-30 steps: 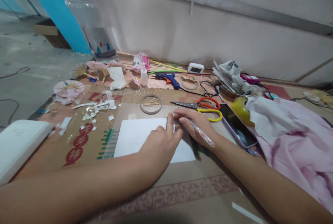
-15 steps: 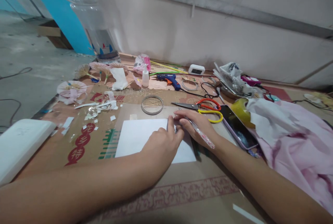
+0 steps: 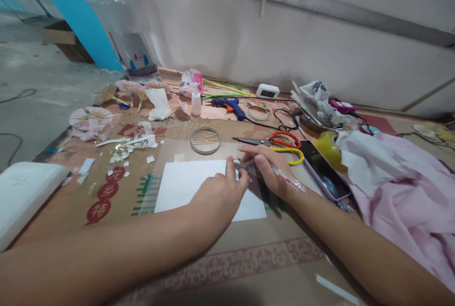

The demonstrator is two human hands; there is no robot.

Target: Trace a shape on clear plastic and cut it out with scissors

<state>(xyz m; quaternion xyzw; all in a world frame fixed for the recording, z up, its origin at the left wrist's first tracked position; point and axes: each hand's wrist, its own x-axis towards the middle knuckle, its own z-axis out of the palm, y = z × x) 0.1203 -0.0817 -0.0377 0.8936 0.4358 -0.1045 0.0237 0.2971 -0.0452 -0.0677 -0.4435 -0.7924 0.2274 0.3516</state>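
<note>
Pen [image 3: 289, 181] is held in the right hand [image 3: 269, 168], fingers closed around it, its clear and red barrel slanting back over the wrist; I cannot tell whether the tip touches anything. Left hand [image 3: 220, 194] presses down with the index finger stretched out, and whether its thumb and other fingers pinch anything I cannot tell. Nearest of all is a white strip [image 3: 337, 290] on the cardboard [image 3: 249, 247], which carries a dark red printed band. Beyond the band lies a sheet of white paper [image 3: 192, 178], flat under the left hand, with the right hand at its far right part. Off to the left is a white box [image 3: 30, 197]; to the right, a pink cloth [image 3: 394, 202] with a phone [image 3: 323, 169] just beside it. Scissors [image 3: 265, 143] lie behind the right hand, blades pointing left, and a grey ring [image 3: 205, 153] with thin sticks [image 3: 205, 141] inside it sits beyond the paper. Paper scraps [image 3: 150, 159] are scattered to the left. Farther back are a blue glue gun [image 3: 231, 105], a small white bottle [image 3: 196, 102] and a pink packet [image 3: 192, 83]. A large clear jug [image 3: 128, 36] stands at the far left, near the wall [image 3: 302, 50].
</note>
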